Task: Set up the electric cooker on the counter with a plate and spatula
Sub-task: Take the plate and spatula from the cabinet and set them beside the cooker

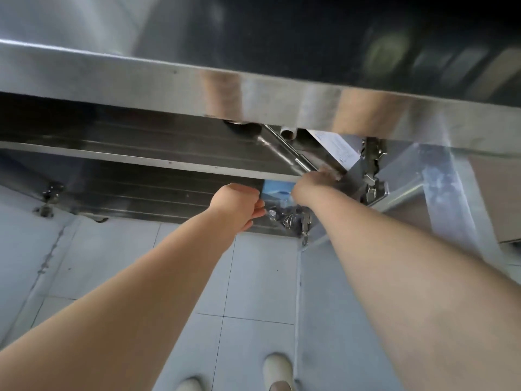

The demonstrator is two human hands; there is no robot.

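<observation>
Two bare forearms up close, reaching under steel counter (169,77). Left hand (236,206) curled, pinching crinkled plastic wrap (282,218) of blue box (277,193) on lower shelf. Right hand (313,183) blurred, deeper inside cabinet; grasp impossible to tell. No cooker, plate or spatula distinguishable. Pale shoes (277,365) on tiled floor (112,263).

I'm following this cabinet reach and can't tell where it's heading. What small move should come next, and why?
Probably draw the blue box out toward the floor side: both the left hand and right hand reach under the steel counter, apparently at that box on the shelf.
</observation>
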